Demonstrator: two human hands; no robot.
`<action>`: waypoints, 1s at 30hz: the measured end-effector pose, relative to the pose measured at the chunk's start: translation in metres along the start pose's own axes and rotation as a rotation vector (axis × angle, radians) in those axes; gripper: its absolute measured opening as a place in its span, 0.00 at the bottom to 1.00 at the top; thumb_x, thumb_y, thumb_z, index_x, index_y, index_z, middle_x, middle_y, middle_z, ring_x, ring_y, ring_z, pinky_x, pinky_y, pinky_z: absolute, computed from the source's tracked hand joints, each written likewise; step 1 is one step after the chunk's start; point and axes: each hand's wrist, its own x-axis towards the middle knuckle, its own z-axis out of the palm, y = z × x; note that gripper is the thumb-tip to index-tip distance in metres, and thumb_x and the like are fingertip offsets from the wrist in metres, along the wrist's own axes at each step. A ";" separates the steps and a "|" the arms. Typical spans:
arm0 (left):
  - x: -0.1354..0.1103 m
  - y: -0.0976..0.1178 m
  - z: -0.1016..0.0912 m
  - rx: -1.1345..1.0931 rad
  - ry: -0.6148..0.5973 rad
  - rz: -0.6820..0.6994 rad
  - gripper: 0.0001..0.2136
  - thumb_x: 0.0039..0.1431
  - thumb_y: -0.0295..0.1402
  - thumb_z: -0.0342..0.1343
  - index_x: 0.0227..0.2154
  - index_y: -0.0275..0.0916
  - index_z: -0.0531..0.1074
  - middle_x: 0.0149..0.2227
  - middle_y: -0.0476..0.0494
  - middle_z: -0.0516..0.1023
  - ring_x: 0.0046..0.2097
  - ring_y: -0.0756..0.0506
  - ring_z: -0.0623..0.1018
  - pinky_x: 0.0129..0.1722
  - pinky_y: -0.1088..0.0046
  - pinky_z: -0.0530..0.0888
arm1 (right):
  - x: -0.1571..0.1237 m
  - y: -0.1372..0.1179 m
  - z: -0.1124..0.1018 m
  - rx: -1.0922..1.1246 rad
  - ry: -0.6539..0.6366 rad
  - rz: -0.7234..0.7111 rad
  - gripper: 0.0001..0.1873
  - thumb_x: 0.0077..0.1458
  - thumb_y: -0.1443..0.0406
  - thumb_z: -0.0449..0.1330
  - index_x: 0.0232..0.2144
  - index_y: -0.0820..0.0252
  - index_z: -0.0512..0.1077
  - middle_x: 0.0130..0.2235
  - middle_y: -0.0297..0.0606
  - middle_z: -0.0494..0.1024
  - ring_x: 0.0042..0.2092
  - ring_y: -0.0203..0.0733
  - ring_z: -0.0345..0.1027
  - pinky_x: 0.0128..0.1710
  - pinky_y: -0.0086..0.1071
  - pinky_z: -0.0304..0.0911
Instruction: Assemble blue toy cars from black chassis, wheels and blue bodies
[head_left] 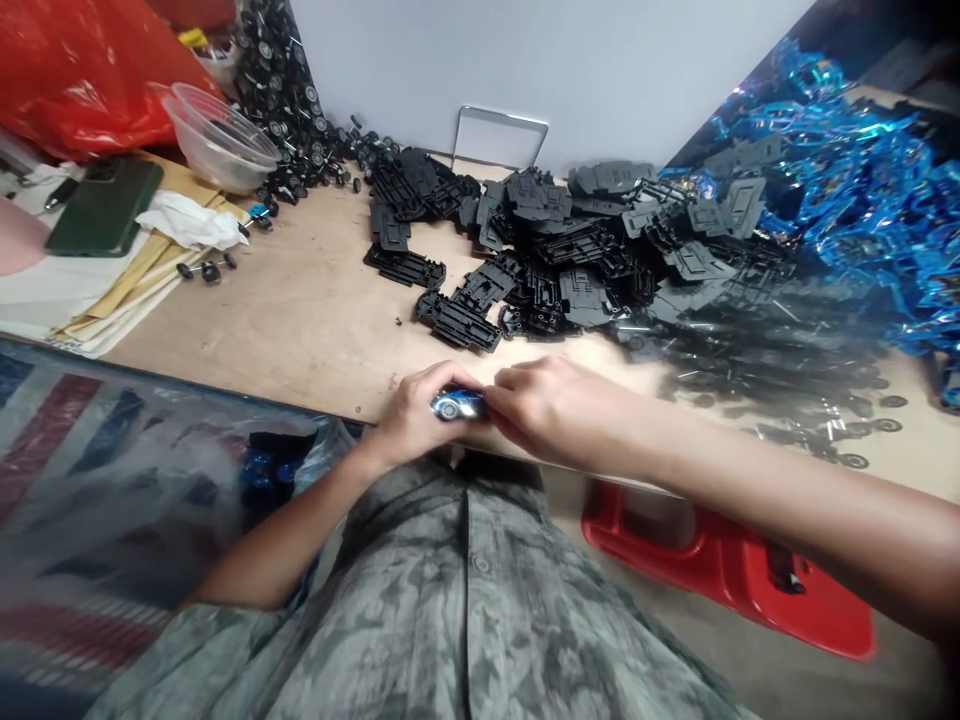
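Observation:
Both my hands meet at the near edge of the wooden table (300, 310). My left hand (412, 415) is closed around a small shiny blue toy car (457, 404), of which a wheel and part of the body show. My right hand (555, 410) comes in from the right with its fingers curled onto the same car. A heap of black plastic chassis plates (540, 250) lies just beyond my hands. Shiny blue car bodies (847, 180) are piled at the right.
Black wheels on axles (292, 110) are heaped at the back left beside a clear plastic bowl (217, 140). A dark phone (105, 205), papers and a red bag (82, 70) lie far left. A plastic bag (150, 480) sits left; a red stool (735, 570) stands below.

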 end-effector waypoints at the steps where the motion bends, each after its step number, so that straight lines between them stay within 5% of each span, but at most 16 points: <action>1: 0.000 -0.001 0.000 0.001 0.003 0.010 0.15 0.53 0.34 0.71 0.42 0.40 0.75 0.41 0.46 0.82 0.43 0.44 0.81 0.44 0.71 0.75 | 0.002 -0.001 -0.001 -0.011 -0.006 0.001 0.24 0.70 0.53 0.55 0.29 0.65 0.76 0.26 0.43 0.77 0.24 0.38 0.65 0.27 0.35 0.51; 6: -0.001 -0.003 0.001 0.028 0.015 0.045 0.12 0.52 0.30 0.69 0.39 0.39 0.75 0.39 0.48 0.81 0.41 0.46 0.80 0.41 0.73 0.73 | 0.012 -0.010 -0.008 -0.049 -0.104 0.016 0.20 0.68 0.56 0.58 0.30 0.66 0.77 0.28 0.46 0.79 0.26 0.42 0.69 0.28 0.35 0.53; 12: -0.001 -0.003 0.000 0.060 0.021 0.049 0.12 0.52 0.27 0.68 0.38 0.39 0.75 0.39 0.48 0.81 0.41 0.45 0.80 0.41 0.73 0.73 | 0.016 -0.011 -0.007 -0.009 -0.042 0.045 0.19 0.68 0.58 0.58 0.29 0.66 0.76 0.27 0.45 0.78 0.26 0.40 0.69 0.27 0.33 0.54; 16: -0.001 -0.002 -0.001 0.030 0.022 0.084 0.14 0.54 0.34 0.70 0.41 0.39 0.76 0.41 0.45 0.82 0.43 0.45 0.81 0.44 0.72 0.75 | -0.008 0.009 0.004 0.326 0.139 0.051 0.15 0.66 0.58 0.62 0.41 0.66 0.79 0.36 0.45 0.83 0.33 0.40 0.76 0.33 0.30 0.65; 20: 0.000 -0.002 -0.001 0.042 0.000 0.133 0.17 0.53 0.38 0.72 0.44 0.41 0.78 0.43 0.42 0.82 0.45 0.43 0.81 0.47 0.67 0.76 | -0.038 0.018 0.039 0.583 0.385 0.164 0.20 0.62 0.58 0.67 0.52 0.63 0.76 0.46 0.48 0.84 0.45 0.45 0.80 0.44 0.36 0.75; 25: 0.005 0.003 -0.010 0.121 -0.068 0.241 0.15 0.55 0.36 0.71 0.45 0.41 0.79 0.44 0.39 0.83 0.47 0.41 0.82 0.50 0.65 0.78 | -0.047 0.001 0.080 0.701 0.678 0.197 0.15 0.64 0.64 0.64 0.51 0.61 0.77 0.44 0.45 0.84 0.43 0.42 0.80 0.44 0.36 0.77; 30: 0.010 0.014 -0.014 0.223 -0.178 0.248 0.14 0.59 0.34 0.68 0.48 0.42 0.78 0.46 0.40 0.83 0.48 0.42 0.82 0.51 0.66 0.78 | -0.045 -0.009 0.087 0.704 0.774 0.189 0.11 0.66 0.67 0.61 0.48 0.57 0.80 0.48 0.47 0.82 0.46 0.42 0.80 0.45 0.35 0.77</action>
